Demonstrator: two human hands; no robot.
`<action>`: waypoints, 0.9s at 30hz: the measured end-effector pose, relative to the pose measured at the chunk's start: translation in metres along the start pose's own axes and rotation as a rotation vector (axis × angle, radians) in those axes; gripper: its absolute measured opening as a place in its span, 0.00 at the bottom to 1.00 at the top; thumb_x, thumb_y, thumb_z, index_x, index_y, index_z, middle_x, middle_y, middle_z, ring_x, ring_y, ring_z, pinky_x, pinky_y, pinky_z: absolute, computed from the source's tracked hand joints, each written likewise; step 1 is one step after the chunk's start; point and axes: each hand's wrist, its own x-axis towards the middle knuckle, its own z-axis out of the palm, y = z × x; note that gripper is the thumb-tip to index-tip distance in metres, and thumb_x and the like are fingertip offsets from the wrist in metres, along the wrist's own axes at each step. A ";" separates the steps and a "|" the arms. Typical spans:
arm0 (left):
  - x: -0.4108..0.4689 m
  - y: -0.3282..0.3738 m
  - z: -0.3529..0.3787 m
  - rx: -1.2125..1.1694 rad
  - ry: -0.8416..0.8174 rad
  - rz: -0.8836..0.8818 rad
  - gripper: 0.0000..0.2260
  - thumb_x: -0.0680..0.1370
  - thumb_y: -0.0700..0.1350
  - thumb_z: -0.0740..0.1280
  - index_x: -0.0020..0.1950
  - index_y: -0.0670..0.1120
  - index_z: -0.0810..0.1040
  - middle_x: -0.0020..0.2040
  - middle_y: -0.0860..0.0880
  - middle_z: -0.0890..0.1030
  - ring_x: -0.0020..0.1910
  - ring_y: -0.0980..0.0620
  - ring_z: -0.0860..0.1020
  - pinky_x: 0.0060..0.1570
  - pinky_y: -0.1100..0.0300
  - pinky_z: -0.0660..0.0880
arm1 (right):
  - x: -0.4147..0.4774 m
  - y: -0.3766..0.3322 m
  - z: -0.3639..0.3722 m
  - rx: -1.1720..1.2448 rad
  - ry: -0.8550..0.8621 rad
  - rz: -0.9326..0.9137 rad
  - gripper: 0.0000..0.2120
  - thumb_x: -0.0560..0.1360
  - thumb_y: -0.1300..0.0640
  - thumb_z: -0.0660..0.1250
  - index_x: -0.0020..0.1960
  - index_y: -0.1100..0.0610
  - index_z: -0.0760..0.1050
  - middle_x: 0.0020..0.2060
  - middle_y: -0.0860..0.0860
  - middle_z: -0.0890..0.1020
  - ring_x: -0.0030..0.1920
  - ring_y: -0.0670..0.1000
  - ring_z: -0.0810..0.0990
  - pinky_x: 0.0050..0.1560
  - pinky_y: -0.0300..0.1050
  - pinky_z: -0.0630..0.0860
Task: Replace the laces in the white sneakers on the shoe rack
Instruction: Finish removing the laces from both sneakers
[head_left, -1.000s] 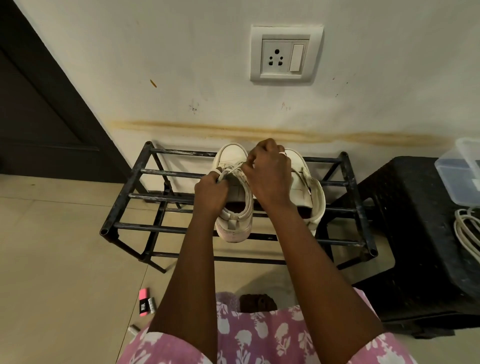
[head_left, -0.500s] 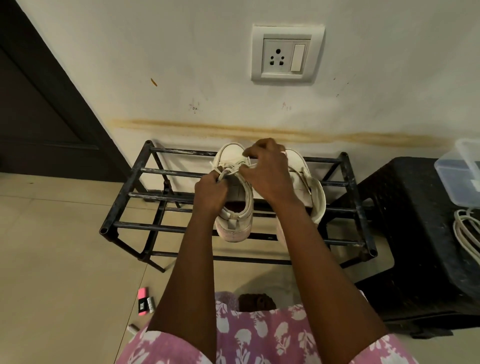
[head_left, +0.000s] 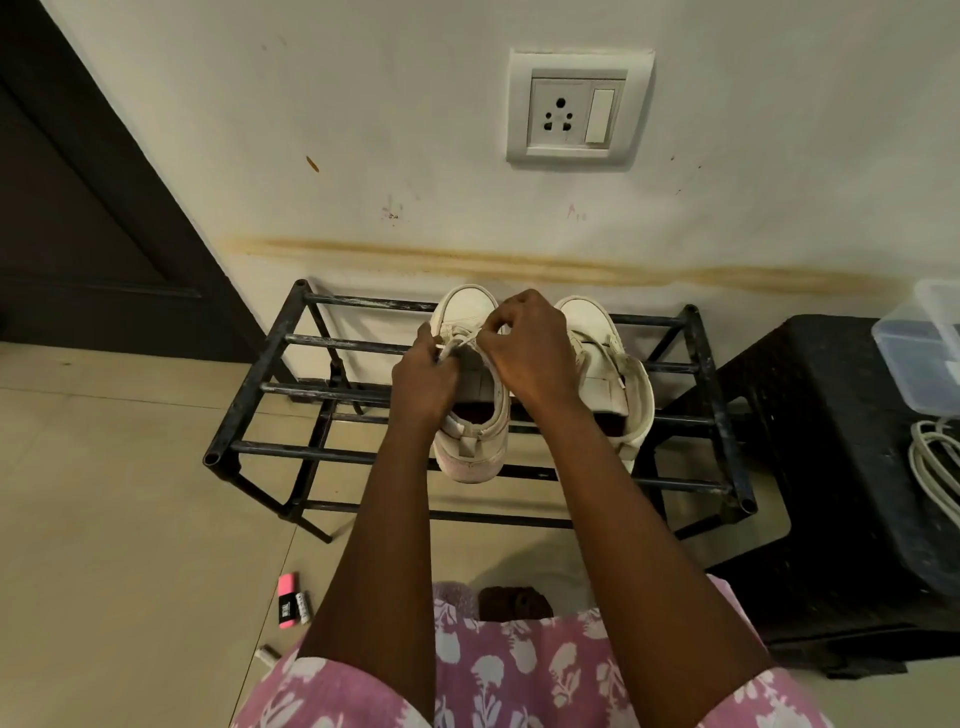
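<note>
Against a stained wall stands a black metal shoe rack (head_left: 337, 343), with both white sneakers on its top bars. The left hand (head_left: 423, 384) pinches the lace (head_left: 460, 343) of the left sneaker (head_left: 467, 312). The right hand (head_left: 530, 353), fingers curled, appears to pinch the same lace from the opposite side. The lace spans the short gap between the two grips. The shoe's long axis runs away from the grips, toe beyond them toward the wall and heel on the person's side. The right sneaker (head_left: 587, 322) lies just right of the right-hand grip, untouched. Both hands are equally near, so the next pull probably draws the lace across the eyelets.
</note>
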 end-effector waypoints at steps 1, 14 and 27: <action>0.000 0.000 0.000 0.008 0.002 0.002 0.17 0.80 0.40 0.58 0.69 0.42 0.68 0.60 0.42 0.77 0.60 0.43 0.73 0.55 0.55 0.71 | 0.002 0.002 -0.002 0.065 0.024 0.062 0.05 0.72 0.60 0.67 0.43 0.59 0.81 0.50 0.51 0.77 0.47 0.49 0.75 0.43 0.42 0.71; 0.019 0.008 -0.004 0.463 0.030 0.343 0.12 0.75 0.40 0.66 0.56 0.44 0.82 0.57 0.44 0.82 0.56 0.46 0.79 0.60 0.57 0.70 | 0.005 0.016 -0.016 -0.011 0.072 0.139 0.11 0.74 0.62 0.65 0.55 0.61 0.78 0.53 0.56 0.79 0.52 0.55 0.78 0.50 0.45 0.74; 0.024 0.011 -0.002 0.181 0.107 0.126 0.08 0.72 0.40 0.67 0.48 0.44 0.83 0.48 0.45 0.83 0.51 0.48 0.77 0.48 0.62 0.69 | -0.023 0.009 0.000 -0.013 -0.029 -0.018 0.12 0.74 0.52 0.65 0.50 0.59 0.76 0.43 0.54 0.81 0.45 0.55 0.79 0.45 0.48 0.76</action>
